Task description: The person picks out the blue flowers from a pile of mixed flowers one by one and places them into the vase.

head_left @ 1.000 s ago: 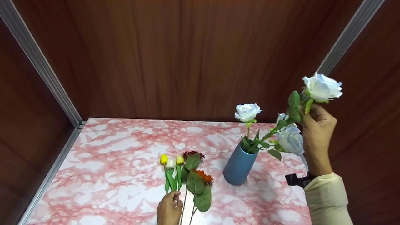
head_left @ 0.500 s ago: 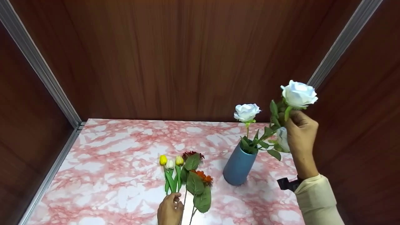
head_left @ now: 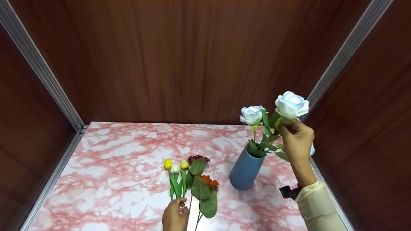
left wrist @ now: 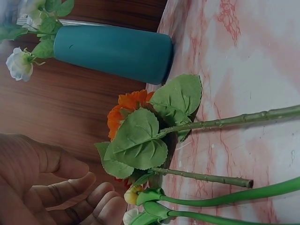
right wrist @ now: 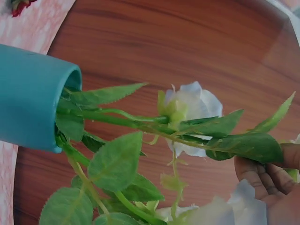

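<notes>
My right hand (head_left: 298,142) pinches a white rose (head_left: 292,104) just beneath its bloom. The rose's leafy stem runs down into the blue vase (head_left: 247,170). Another white rose (head_left: 251,115) stands in the vase to the left, and a third is mostly hidden behind my right wrist. In the right wrist view, fingers (right wrist: 258,176) lie against a long green leaf (right wrist: 248,146). My left hand (head_left: 176,214) is low over the table by the tulip stems, its fingers loosely curled around nothing. Yellow and white tulips (head_left: 175,168) lie just ahead of it.
An orange flower (head_left: 210,182) with broad green leaves (head_left: 208,204) and a dark red flower (head_left: 199,158) lie right of the tulips. The marbled pink-and-white tabletop (head_left: 122,154) is bounded by brown wood-grain panels (head_left: 179,64) behind and at both sides.
My right hand has moved left and downward with the white rose, bringing its bloom nearer the other upright rose. The vase and my left hand stay about where they were.
</notes>
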`<move>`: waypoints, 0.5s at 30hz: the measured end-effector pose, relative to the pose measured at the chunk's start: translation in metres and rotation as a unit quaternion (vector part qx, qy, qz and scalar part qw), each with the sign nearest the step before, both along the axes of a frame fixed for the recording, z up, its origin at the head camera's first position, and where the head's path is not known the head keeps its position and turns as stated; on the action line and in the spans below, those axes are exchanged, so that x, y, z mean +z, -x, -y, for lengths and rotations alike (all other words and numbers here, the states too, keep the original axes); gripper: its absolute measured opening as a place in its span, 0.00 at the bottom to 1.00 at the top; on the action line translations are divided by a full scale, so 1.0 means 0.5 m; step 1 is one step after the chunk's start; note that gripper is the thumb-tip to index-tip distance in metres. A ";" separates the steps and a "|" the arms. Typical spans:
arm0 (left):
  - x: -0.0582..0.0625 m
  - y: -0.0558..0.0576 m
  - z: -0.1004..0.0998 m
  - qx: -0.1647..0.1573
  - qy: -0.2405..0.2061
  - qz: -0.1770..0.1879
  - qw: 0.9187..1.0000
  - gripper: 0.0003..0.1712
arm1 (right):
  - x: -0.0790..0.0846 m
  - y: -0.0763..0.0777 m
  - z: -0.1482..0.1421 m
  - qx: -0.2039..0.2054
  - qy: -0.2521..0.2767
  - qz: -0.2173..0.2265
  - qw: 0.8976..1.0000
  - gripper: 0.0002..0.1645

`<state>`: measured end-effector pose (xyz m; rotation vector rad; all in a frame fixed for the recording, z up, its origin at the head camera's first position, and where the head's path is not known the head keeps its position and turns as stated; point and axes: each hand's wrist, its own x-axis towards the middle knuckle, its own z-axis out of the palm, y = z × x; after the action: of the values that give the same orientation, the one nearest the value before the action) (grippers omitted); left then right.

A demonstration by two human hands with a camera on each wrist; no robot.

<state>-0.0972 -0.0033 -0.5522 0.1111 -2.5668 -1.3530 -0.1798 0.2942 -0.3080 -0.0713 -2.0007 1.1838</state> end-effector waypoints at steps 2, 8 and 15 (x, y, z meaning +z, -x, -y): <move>0.001 0.000 0.000 0.002 -0.001 0.004 1.000 0.13 | -0.007 0.001 0.001 -0.023 -0.025 0.010 0.999 0.03; 0.000 0.002 -0.001 0.004 0.006 0.009 1.000 0.12 | -0.029 0.001 0.011 -0.025 -0.033 0.026 0.999 0.03; -0.001 0.002 -0.002 0.005 0.008 0.010 1.000 0.12 | -0.057 0.002 0.016 -0.016 -0.036 0.043 0.998 0.03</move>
<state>-0.0982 -0.0022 -0.5529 0.1360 -2.5895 -1.3342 -0.1809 0.2864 -0.3365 -0.1199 -2.1080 1.1042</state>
